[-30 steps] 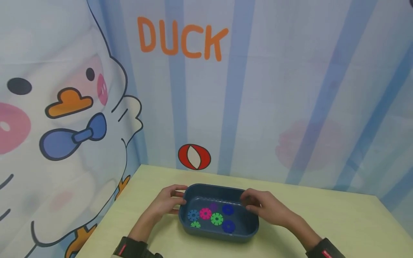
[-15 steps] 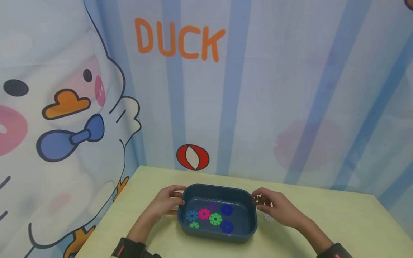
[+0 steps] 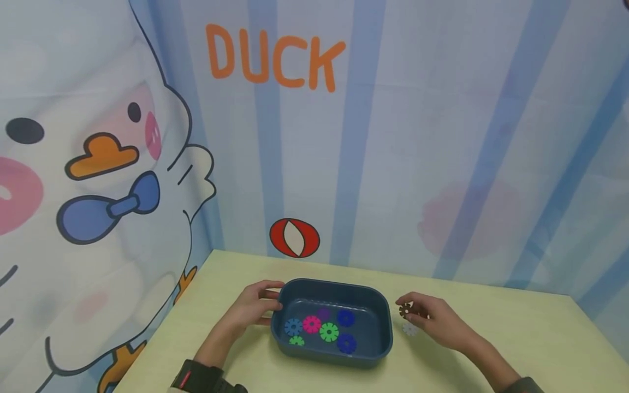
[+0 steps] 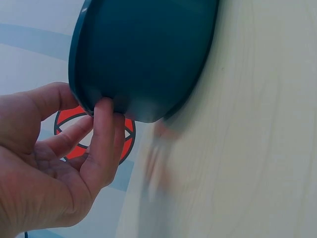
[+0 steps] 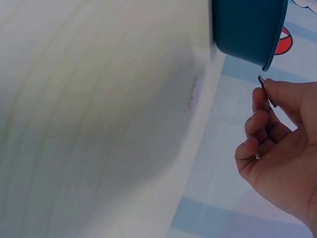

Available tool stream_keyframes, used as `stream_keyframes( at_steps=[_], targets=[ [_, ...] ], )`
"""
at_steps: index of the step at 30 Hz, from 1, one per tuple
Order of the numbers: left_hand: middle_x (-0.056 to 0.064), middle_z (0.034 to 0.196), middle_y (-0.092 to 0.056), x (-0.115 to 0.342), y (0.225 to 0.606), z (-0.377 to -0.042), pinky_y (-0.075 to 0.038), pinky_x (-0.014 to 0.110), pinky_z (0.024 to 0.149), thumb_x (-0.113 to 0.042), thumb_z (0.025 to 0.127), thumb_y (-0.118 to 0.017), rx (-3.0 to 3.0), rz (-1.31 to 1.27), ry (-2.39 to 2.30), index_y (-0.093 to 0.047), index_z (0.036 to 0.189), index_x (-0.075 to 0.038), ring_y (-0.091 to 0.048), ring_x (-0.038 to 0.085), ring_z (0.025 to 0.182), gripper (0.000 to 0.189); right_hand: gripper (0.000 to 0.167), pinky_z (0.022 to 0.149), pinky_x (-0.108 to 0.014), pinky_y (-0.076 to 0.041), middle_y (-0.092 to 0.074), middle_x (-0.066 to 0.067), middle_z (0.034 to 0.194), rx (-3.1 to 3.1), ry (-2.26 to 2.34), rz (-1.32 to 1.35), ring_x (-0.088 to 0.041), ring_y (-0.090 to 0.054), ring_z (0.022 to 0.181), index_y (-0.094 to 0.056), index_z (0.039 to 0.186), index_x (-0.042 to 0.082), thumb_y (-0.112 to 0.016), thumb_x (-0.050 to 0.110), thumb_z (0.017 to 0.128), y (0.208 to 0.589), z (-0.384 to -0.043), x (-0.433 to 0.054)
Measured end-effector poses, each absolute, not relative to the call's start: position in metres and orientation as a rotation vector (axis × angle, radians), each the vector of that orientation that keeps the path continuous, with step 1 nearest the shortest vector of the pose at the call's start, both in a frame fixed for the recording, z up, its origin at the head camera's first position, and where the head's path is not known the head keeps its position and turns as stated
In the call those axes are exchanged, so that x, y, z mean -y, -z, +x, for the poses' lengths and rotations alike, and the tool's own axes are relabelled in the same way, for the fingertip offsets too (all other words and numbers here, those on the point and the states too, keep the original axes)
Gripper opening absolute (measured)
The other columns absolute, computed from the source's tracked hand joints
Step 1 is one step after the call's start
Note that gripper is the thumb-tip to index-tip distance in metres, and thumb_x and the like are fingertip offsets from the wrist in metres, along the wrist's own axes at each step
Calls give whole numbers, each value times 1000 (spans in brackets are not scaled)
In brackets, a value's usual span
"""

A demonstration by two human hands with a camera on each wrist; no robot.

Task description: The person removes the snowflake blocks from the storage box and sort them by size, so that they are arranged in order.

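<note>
A dark blue-green basin (image 3: 331, 363) stands on the table, holding several notched plastic discs, among them a pink disc (image 3: 312, 324) and a green disc (image 3: 329, 332). My left hand (image 3: 253, 307) holds the basin's left end, its fingers and thumb against the rim and outer wall in the left wrist view. Beyond the basin's right end, my right hand (image 3: 439, 322) pinches a dark brown notched disc (image 3: 405, 310) between thumb and forefinger; the right wrist view has this disc (image 5: 267, 91) edge-on. Just below it lies a whitish notched disc (image 3: 410, 329) on the table, partly covered by the hand.
The pale yellow table (image 3: 516, 327) extends to both sides of the basin. Behind it hangs a blue-striped backdrop (image 3: 393, 164) with orange lettering and a red-and-white ball print. A large duck print (image 3: 113, 218) covers the left side.
My right hand has moved from over the basin's right rim outward to the right, with the brown disc in its fingers. The whitish disc has come into view. My left hand stays at the basin.
</note>
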State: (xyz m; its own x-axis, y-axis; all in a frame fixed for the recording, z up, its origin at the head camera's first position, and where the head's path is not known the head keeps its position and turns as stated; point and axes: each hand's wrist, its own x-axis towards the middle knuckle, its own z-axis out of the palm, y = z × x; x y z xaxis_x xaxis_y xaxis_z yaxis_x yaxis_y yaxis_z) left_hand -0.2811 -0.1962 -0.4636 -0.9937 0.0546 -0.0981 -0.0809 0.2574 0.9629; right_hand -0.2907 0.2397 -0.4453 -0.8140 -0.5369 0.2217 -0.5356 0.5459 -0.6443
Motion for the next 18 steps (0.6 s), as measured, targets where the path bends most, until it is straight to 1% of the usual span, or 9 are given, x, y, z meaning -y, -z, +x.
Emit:
stream_keyframes(
  at_steps=[4,9,12,15,18],
  targets=[
    [18,124,-68,196,463,-280,-66,45,74,-3,94,-72,-2404,-26,-1845,-63,142,-6,-73,23,95,50,28,61,-25,-46,-72,-6,89,-2779,1126,-904,-2,-55,71,-66,127,0,-70,4,99,450,-289,-248],
    [19,125,-68,195,462,-279,-66,44,75,-3,94,-71,-2405,-28,-1838,-63,143,-5,-72,24,96,49,25,66,-25,-51,-74,-7,96,-2773,1129,-807,-9,-65,79,-65,122,-2,-71,4,98,456,-287,-257],
    [19,125,-68,195,462,-279,-66,43,75,-3,94,-71,-2405,-32,-1839,-63,142,-5,-72,24,96,49,24,67,-24,-53,-75,-8,99,-2759,1141,-777,-13,-68,82,-65,121,-1,-71,3,98,459,-287,-262],
    [18,124,-68,195,461,-279,-66,43,74,-3,94,-72,-2407,-35,-1839,-64,142,-6,-72,23,95,49,24,68,-24,-54,-75,-8,101,-2752,1134,-788,-12,-69,83,-65,121,1,-70,3,98,463,-288,-267],
    [17,124,-69,194,461,-279,-66,44,74,-2,94,-72,-2414,-33,-1833,-64,142,-6,-72,23,96,49,24,68,-24,-53,-74,-5,98,-2764,1097,-789,-7,-66,81,-66,122,3,-71,3,98,466,-289,-272]
  ],
)
